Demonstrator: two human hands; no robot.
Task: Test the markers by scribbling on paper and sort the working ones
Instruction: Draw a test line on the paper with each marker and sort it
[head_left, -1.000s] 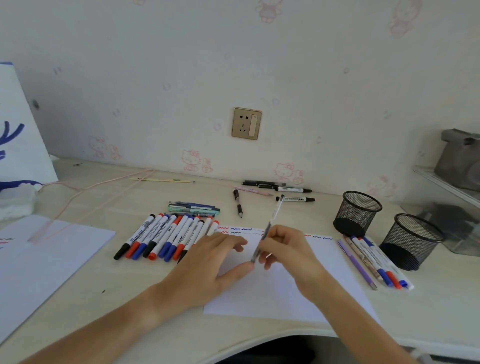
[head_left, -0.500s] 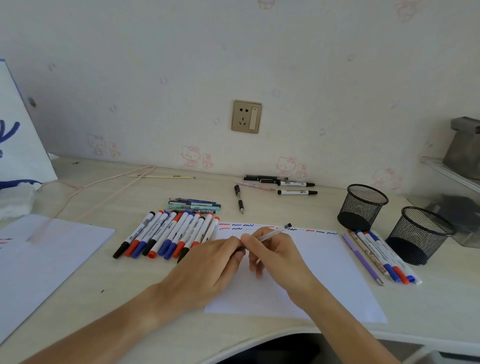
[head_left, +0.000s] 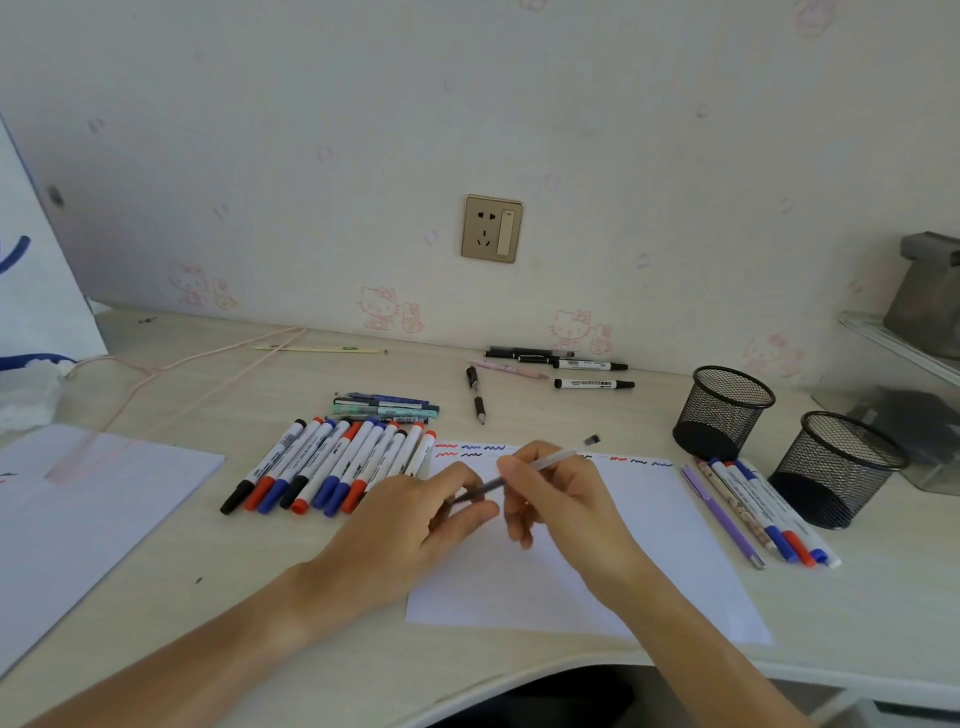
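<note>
Right hand (head_left: 558, 499): fingers curled round a thin clear pen (head_left: 524, 470), held over the far half of the paper sheet (head_left: 644, 545).
Left hand (head_left: 415, 525): fingertips pinch the pen's dark near end; whether that end is a cap, cannot tell.
Pen: slanted, its far end pointing right and away.
Scribbles (head_left: 470, 451): red, blue, black squiggles along the sheet's far edge.
Marker row (head_left: 332, 465): side by side, left of sheet.
Sorted pens (head_left: 758, 512): right of sheet, beside two mesh cups (head_left: 724, 410).
Far pens (head_left: 592, 374): near wall.
</note>
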